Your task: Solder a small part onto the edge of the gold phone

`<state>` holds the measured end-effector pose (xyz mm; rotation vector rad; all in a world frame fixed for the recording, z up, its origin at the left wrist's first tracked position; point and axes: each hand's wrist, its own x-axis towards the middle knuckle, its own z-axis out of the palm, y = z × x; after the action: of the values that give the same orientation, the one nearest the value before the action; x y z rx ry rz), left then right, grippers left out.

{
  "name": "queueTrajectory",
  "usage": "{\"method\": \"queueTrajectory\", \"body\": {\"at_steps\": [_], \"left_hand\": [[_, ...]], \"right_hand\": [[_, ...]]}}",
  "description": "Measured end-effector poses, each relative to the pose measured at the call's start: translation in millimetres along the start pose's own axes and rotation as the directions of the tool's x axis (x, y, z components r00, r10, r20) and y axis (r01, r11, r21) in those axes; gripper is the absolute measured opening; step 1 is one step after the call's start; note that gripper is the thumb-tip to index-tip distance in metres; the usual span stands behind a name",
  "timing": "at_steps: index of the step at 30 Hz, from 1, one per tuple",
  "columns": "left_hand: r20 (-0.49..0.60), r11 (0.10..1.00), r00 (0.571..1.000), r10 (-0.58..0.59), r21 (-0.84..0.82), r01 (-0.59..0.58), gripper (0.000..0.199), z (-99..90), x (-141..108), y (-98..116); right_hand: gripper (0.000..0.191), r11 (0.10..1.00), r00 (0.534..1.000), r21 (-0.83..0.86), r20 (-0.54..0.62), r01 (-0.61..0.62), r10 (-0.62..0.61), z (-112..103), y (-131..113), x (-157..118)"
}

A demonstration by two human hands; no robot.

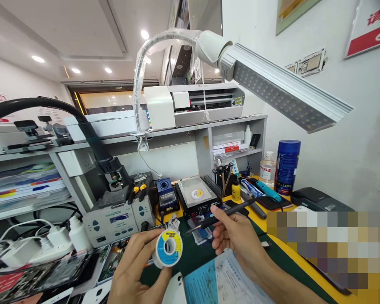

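My left hand [139, 264] grips a solder wire spool [174, 256] with a blue and yellow label, its round face turned toward me. In my right hand [232, 236] is a black soldering iron [221, 216], its metal tip pointing left, a little to the right of the spool and apart from it. Below the hands lies a blue and white printed sheet [218, 278] on a dark green mat [281, 270]. A white phone back [175, 290] shows beside the sheet, partly hidden by my left hand.
Behind stand a grey hot-air station [114, 221], a small blue soldering station [166, 196] and a heating plate [198, 190] with a round tin on it. Phone parts [50, 270] crowd the left. A lamp [285, 88] hangs above; bottles [267, 169] stand right.
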<state>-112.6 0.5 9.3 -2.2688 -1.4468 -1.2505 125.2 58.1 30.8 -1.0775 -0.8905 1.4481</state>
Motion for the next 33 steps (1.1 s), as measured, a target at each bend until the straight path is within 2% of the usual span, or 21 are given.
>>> {"method": "queueTrajectory", "body": {"at_steps": [4,11,15,21,26,30,33], "left_hand": [[0.009,0.999,0.999,-0.034,0.005,0.034,0.026,1.3,0.5,1.0],[-0.052,1.000,0.999,0.008,0.009,-0.008,0.022,0.5,5.7,5.0],[-0.050,1.000,0.999,0.006,0.011,-0.006,0.021,-0.6,5.5,4.6],[-0.036,0.998,0.997,-0.064,-0.016,0.063,0.025,-0.2,1.1,0.5],[-0.021,0.996,0.996,-0.083,-0.021,0.083,0.024,-1.6,3.0,-5.1],[0.013,0.983,0.985,-0.169,-0.067,0.170,0.023,-0.1,4.7,-10.0],[0.094,0.939,0.949,-0.301,-0.144,0.312,0.028,2.7,3.8,-12.1]], "right_hand": [[0.051,1.000,1.000,-0.007,-0.002,-0.001,0.001,1.0,-1.2,-1.2],[0.050,1.000,1.000,-0.002,0.010,-0.004,0.004,-0.2,0.2,-0.5],[0.049,1.000,0.999,0.017,0.035,-0.003,0.003,-0.1,1.0,0.6],[0.047,1.000,0.998,0.001,0.059,-0.010,0.010,-2.7,-1.6,-0.9],[0.036,0.999,0.992,0.003,0.122,-0.037,0.037,-4.8,-5.7,-1.4],[0.026,0.999,0.991,0.043,0.131,-0.024,0.018,-5.5,-6.1,-2.5],[0.021,0.998,0.993,0.057,0.118,-0.022,0.015,-6.0,-5.8,-1.4]]}}
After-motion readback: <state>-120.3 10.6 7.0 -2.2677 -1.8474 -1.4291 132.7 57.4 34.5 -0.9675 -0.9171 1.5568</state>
